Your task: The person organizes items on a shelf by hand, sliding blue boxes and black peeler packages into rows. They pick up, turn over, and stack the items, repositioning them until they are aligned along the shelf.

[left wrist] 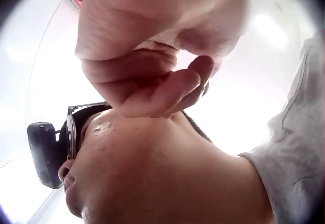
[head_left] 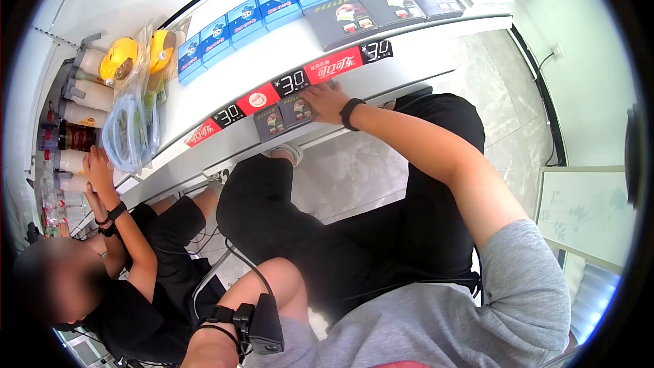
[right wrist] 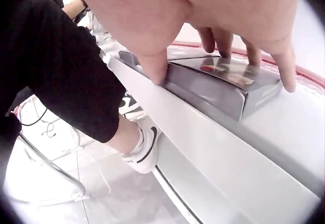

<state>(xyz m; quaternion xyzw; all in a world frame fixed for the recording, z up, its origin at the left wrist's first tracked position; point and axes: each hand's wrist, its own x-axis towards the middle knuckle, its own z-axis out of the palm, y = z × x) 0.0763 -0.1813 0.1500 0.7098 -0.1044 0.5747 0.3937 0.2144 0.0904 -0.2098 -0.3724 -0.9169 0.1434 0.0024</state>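
Note:
My right hand (head_left: 327,102) reaches to the white ledge at the front of the display. In the right wrist view it grips a small dark PEELER box (right wrist: 223,84), thumb at the near edge and fingers spread over the far side. The box lies flat, with a picture on top. A matching box (head_left: 269,123) sits to its left in the head view. My left hand (left wrist: 152,46) is raised beside my jaw and neck, its fingers curled with nothing visible in them. It is outside the head view.
Behind the ledge runs a red and black price strip (head_left: 259,99). Blue boxes (head_left: 278,5) and larger PEELER boxes (head_left: 338,20) line the surface above. Bottles (head_left: 85,110) and yellow packaged items (head_left: 119,60) stand left. A person in black (head_left: 122,307) sits close on my left.

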